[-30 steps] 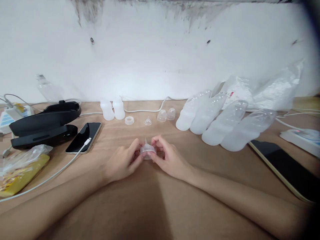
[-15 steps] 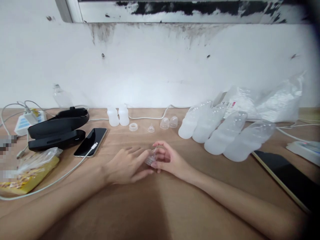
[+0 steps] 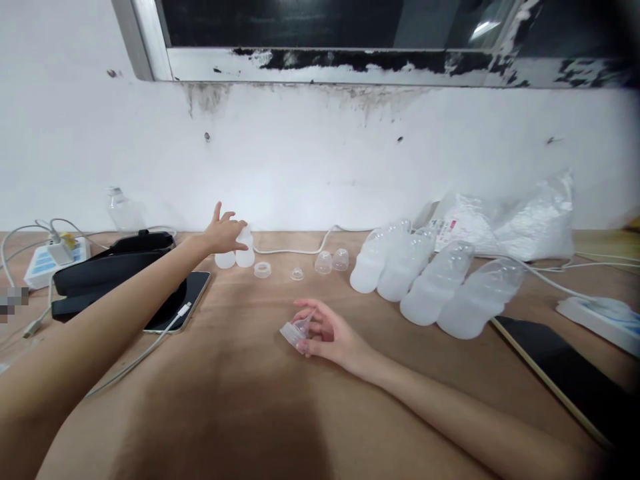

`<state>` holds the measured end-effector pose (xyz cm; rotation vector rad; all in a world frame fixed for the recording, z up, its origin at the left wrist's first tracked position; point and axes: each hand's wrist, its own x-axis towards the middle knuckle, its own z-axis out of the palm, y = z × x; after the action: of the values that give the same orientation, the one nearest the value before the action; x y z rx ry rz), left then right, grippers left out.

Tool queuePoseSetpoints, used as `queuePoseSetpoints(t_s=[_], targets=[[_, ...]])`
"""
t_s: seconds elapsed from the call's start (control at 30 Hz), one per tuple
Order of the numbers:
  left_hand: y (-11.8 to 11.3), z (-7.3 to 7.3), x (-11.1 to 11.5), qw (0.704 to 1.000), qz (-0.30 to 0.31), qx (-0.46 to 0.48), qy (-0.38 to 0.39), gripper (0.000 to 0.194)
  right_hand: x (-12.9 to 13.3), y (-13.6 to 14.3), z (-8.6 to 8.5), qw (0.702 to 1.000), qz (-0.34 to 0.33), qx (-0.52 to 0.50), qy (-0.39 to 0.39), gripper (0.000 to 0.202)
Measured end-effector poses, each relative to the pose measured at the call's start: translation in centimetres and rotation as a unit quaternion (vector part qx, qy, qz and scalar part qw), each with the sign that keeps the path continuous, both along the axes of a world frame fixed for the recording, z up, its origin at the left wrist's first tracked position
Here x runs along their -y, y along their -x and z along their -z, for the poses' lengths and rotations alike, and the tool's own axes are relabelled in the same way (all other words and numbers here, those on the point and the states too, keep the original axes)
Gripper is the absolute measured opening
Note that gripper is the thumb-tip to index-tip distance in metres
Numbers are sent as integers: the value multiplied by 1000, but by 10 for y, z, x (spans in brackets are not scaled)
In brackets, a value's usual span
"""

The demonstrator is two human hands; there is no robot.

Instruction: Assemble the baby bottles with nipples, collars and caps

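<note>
nipple (image 3: 301,328); ring (image 3: 263,274) and domes (image 3: 324,263) beyond

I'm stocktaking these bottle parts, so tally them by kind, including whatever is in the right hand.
Bottles by the left hand: 2
Bottles with clear tops, in the right-hand row: 4
Loose clear domes: 2
Loose ring: 1
Loose teat: 1
Ringed teat in the right hand: 1
Total: 11

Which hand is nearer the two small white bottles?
Left. The left hand is at the tops of the bottles; the right hand, holding a clear nipple piece, is right of them and closer to the camera.
</note>
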<state>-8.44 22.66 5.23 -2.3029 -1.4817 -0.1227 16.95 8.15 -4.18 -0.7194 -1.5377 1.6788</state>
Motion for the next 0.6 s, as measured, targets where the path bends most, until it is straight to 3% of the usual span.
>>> queuePoseSetpoints(t_s=[0.1, 0.2, 0.3, 0.43, 0.5, 0.6], targets=[[0, -7, 22, 1000, 8, -6, -10, 57, 0, -1, 0, 1000, 1, -4, 3, 52], [-8, -16, 66, 1000, 24, 14, -11, 57, 1, -1, -3, 1000, 13, -15, 20, 52], [-24, -12, 112, 975, 95, 188, 73, 55, 2, -1, -9, 996, 62, -45, 41, 48], [-48, 20, 148, 921, 116, 343, 145, 51, 3, -6, -14, 988, 131, -70, 46, 43], [-56, 41, 153, 889, 86, 420, 159, 54, 2, -10, -15, 986, 143, -71, 53, 40], [-60, 68, 155, 861, 65, 456, 217, 38, 1, -17, -14, 985, 135, -81, 74, 37]])
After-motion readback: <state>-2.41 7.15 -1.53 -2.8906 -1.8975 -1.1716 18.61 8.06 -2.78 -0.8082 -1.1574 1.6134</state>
